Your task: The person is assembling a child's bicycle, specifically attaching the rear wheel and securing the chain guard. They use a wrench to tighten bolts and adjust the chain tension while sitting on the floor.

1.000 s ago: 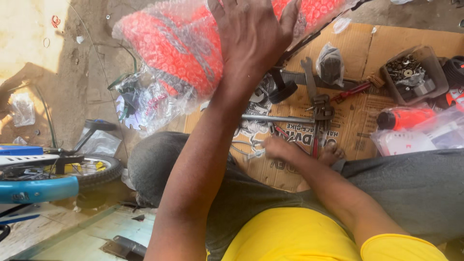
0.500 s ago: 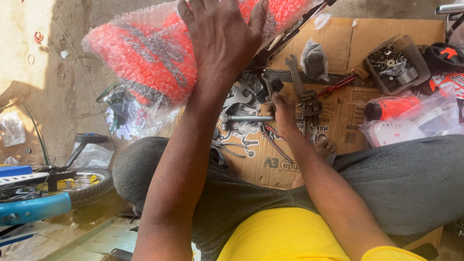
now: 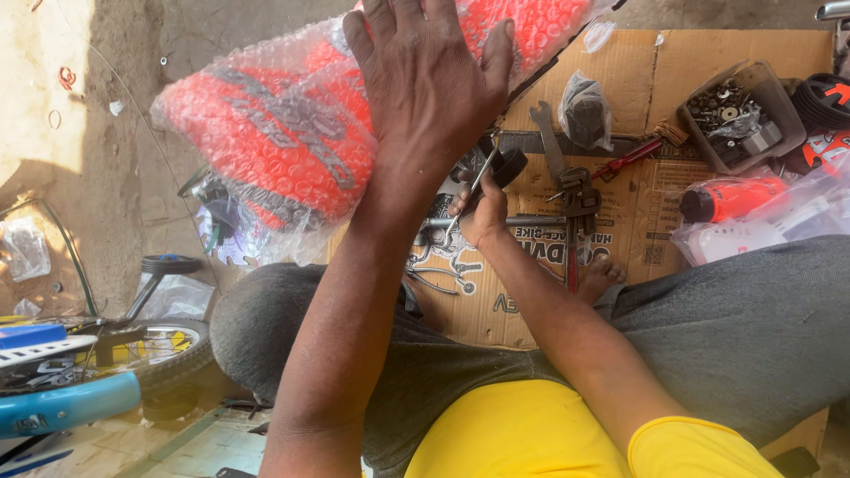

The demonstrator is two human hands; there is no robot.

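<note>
My left hand lies flat, fingers spread, on a red part wrapped in bubble wrap that rests on the ground in front of my knees. My right hand reaches under it to the flattened cardboard and grips a thin metal tool with its shaft pointing up to the right. A small black wheel sits just beyond that hand. A long metal rod lies across the cardboard beside it.
Wrenches and red-handled pliers lie on the cardboard. A tray of nuts and bolts stands at the right, with a red bottle in plastic below it. A blue bicycle frame and small wheel lie at the lower left.
My right hand has moved left along the cardboard and picked up the thin metal tool. My left hand stays pressed on the bubble-wrapped part.
</note>
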